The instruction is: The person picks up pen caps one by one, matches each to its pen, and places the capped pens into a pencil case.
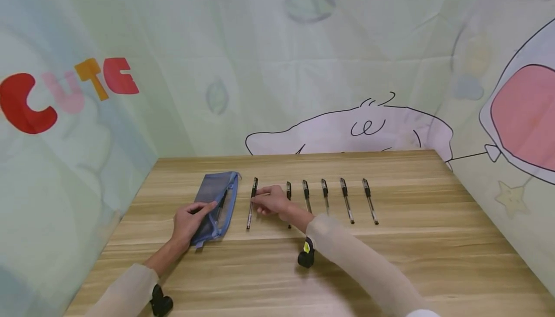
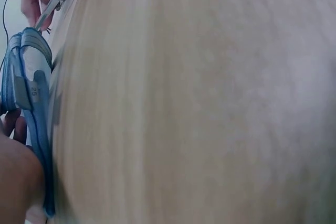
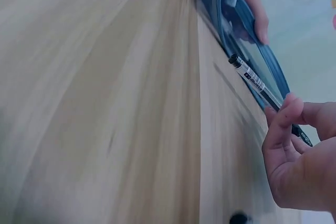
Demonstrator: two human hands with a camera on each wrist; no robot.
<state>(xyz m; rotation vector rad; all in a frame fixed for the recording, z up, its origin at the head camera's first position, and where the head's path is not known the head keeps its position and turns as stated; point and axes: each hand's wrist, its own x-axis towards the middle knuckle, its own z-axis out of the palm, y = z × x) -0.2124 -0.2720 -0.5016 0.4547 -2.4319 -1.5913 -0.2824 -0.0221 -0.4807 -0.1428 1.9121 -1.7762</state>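
Note:
My left hand (image 1: 187, 221) grips the near left side of a blue mesh zip pouch (image 1: 211, 185), thumb on top at its opening. The pouch's zipped side gapes toward the right, and a dark pen (image 1: 222, 203) shows inside it. Just right of the pouch, my right hand (image 1: 272, 201) pinches a black-capped clear gel pen (image 1: 249, 217) between thumb and fingers. In the right wrist view this pen (image 3: 253, 78) is held slanted over the table, alongside the pouch's open edge (image 3: 273, 66).
Several similar pens (image 1: 345, 193) lie spaced in a row to the right on the wooden table (image 1: 243, 278); my right forearm passes over the nearest ones. A printed cloth backdrop (image 1: 208, 66) stands behind and beside the table. Small black devices (image 1: 306, 258) hang at both wrists.

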